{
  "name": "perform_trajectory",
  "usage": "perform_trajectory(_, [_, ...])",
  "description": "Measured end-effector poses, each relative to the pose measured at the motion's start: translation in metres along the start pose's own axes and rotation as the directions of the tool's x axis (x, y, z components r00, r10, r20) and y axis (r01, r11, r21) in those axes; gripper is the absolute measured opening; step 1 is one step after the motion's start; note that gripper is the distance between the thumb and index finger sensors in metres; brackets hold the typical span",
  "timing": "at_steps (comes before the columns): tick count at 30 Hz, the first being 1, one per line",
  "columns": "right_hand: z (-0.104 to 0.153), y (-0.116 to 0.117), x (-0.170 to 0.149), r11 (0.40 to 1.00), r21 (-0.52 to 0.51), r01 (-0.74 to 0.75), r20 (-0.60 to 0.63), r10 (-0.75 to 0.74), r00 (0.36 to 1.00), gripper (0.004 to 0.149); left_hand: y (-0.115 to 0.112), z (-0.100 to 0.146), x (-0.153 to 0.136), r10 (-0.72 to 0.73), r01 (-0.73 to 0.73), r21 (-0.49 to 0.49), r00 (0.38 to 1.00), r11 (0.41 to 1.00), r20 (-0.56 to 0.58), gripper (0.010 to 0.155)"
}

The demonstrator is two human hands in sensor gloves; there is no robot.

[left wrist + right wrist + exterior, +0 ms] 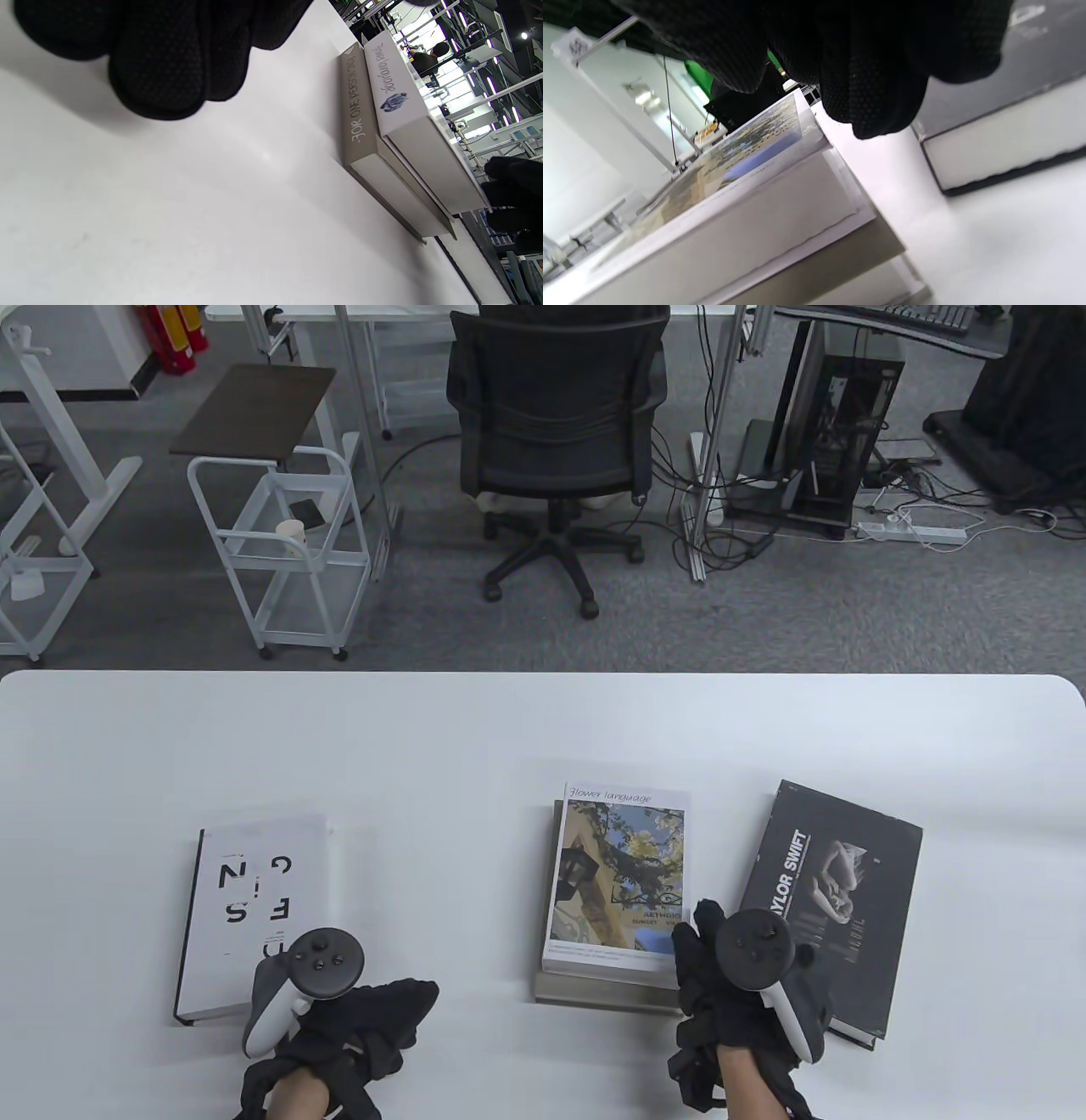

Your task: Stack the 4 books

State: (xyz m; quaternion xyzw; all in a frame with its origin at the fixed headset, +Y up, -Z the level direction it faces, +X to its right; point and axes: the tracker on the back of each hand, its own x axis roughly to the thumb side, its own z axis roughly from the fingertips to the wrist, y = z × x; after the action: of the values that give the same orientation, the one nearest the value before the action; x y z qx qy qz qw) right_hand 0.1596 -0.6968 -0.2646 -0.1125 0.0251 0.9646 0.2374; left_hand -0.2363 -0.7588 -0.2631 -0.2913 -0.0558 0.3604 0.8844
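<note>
Your flower book [618, 882] lies on the grey book [594, 988] mid-desk [509, 729]. Your right hand [738, 984] sits between them and the black book [836, 899], your left hand [339, 1010] by the white book [254, 908]; I cannot tell either hand's finger state.

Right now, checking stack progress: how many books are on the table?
4: white book at left, flower book atop the grey book in the middle, black book at right.

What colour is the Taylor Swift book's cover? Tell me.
Black, with a grey photo; Taylor Swift book shows best in the table view.
</note>
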Motion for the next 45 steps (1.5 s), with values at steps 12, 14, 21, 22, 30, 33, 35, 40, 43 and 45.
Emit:
perform_trajectory(12, [-0.015,-0.033,-0.053,0.928,0.031,-0.370,-0.021,0.371,0.928,0.080,-0.013,-0.006,0.007,-0.026,0.026,-0.057,1.000,0.998,0.012,0.078])
perform_trajectory(14, [-0.020,-0.032,-0.070,0.912,0.077,-0.403,-0.047,0.407,0.912,0.081,-0.015,-0.007,0.009,-0.036,0.036,-0.062,0.999,0.997,0.016,0.078])
perform_trajectory(21, [-0.026,-0.018,-0.102,0.898,0.247,-0.363,-0.083,0.393,0.916,0.073,-0.016,-0.006,0.014,-0.055,0.057,-0.054,0.997,0.997,0.045,0.078])
perform_trajectory(22, [-0.027,-0.015,-0.103,0.888,0.265,-0.377,-0.084,0.411,0.908,0.073,-0.016,-0.006,0.016,-0.056,0.059,-0.051,0.997,0.997,0.054,0.078])
perform_trajectory(30, [-0.023,-0.011,-0.104,0.871,0.295,-0.394,-0.052,0.426,0.903,0.069,-0.025,-0.003,0.046,-0.111,0.120,-0.037,0.978,0.992,0.178,0.077])
perform_trajectory(33, [-0.020,-0.014,-0.102,0.874,0.285,-0.394,-0.042,0.422,0.906,0.066,-0.033,-0.003,0.067,-0.132,0.146,-0.045,0.963,0.988,0.234,0.077])
perform_trajectory(35, [-0.018,-0.017,-0.101,0.880,0.283,-0.382,-0.046,0.410,0.911,0.062,-0.040,-0.001,0.085,-0.175,0.190,-0.036,0.950,0.981,0.259,0.077])
perform_trajectory(40, [-0.013,-0.023,-0.101,0.892,0.271,-0.361,-0.055,0.388,0.920,0.056,-0.059,0.001,0.137,-0.383,0.382,0.070,0.862,0.921,0.331,0.076])
perform_trajectory(43, [-0.009,-0.027,-0.103,0.915,0.248,-0.318,-0.081,0.347,0.934,0.054,-0.073,-0.001,0.163,-0.324,0.340,0.025,0.866,0.940,0.380,0.076])
perform_trajectory(45, [-0.007,-0.030,-0.105,0.921,0.233,-0.312,-0.082,0.338,0.938,0.053,-0.083,-0.004,0.179,-0.294,0.318,0.011,0.864,0.948,0.409,0.076])
